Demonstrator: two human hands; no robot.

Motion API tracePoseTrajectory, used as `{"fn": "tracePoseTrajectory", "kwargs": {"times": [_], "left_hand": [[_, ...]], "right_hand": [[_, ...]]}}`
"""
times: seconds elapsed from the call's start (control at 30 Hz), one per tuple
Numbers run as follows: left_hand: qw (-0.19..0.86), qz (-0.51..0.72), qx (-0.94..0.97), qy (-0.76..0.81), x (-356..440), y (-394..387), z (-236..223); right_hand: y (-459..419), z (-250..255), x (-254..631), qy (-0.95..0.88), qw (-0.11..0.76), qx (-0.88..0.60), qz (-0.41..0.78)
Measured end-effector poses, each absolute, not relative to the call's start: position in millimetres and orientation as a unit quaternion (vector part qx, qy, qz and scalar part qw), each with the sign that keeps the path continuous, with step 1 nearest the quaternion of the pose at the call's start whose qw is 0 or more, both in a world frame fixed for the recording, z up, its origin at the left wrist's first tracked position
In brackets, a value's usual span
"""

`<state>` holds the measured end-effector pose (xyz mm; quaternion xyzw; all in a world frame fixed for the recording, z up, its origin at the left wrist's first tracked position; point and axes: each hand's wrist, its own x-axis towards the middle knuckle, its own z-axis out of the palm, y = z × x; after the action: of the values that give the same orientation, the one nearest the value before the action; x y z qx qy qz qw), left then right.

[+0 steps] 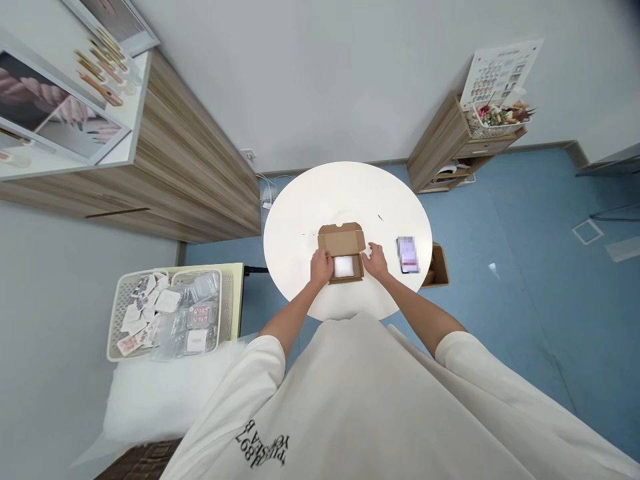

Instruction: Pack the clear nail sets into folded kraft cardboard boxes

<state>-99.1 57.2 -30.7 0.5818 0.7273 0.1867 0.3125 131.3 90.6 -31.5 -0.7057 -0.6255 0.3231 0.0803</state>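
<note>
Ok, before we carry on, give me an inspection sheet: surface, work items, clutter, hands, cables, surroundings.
Surface: white table, with a few small dark marks.
Work items: cardboard box, lid open; a white item inside, too small to identify.
Clutter: phone, screen lit, on the table right of the box.
Hands: left hand at the box's left side, grip unclear; right hand at its right side, fingers spread.
Cables: white cable beyond the table's left edge, near a wall socket.
Surroundings: wooden cabinet and baskets of packets left; small shelf unit right.
</note>
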Motion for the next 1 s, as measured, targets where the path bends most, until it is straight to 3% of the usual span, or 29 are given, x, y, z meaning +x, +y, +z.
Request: {"fn": "tracePoseTrajectory", "kwargs": {"times": [0.1,0.23,0.47,1.0], "left_hand": [[0.359,0.247,0.412,0.8,-113,76,-30],[0.482,0.277,0.284,0.781,-126,93,-34],[0.5,0.287,0.351,0.738,-122,88,-34],[0.604,0.292,0.287,0.684,-124,94,-28]], "right_hand": [[112,-36,132,-0.536,0.128,-0.722,0.418],[127,-40,130,-0.481,0.172,-0.703,0.494],[124,-30,125,-0.452,0.231,-0.678,0.531],[124,-20,125,-0.321,0.246,-0.652,0.642]]}}
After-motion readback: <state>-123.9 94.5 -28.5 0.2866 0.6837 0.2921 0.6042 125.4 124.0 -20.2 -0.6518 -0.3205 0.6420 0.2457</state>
